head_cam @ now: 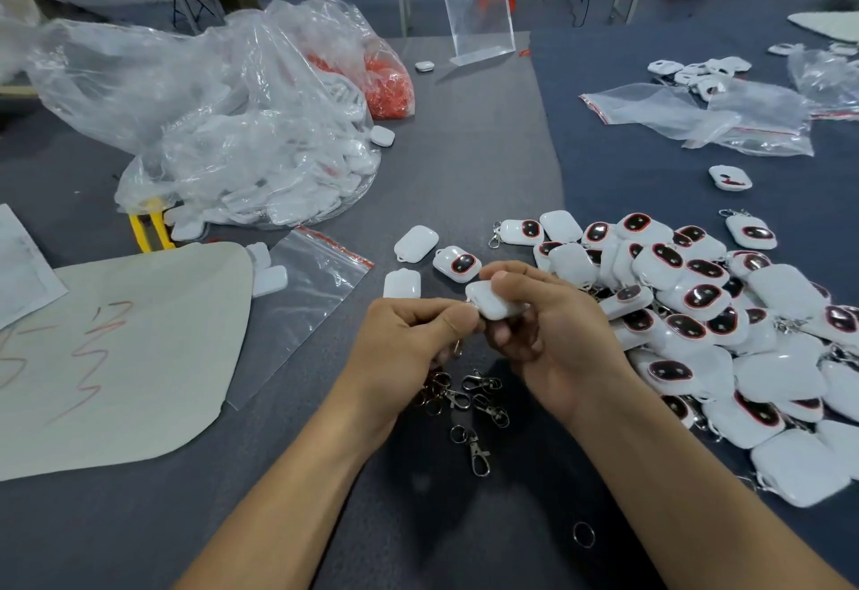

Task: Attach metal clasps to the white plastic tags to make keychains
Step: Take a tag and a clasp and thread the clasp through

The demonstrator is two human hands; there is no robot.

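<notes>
My right hand (553, 329) grips a white plastic tag (492, 303) between thumb and fingers above the table. My left hand (413, 338) pinches a metal clasp (458, 348) at the tag's loop end; most of the clasp is hidden by my fingers. Several loose metal clasps (465, 396) lie under my hands, and one more clasp (476, 450) lies nearer me. A single split ring (584, 534) lies close to my right forearm. Three plain tags (416, 243) lie just beyond my hands.
A large pile of tags with clasps (725, 320) fills the right side. A clear bag of white tags (260, 171) and an orange-filled bag (388, 85) sit far left. An empty zip bag (307, 301), a beige sheet (121, 357) and yellow pliers (148, 227) lie left.
</notes>
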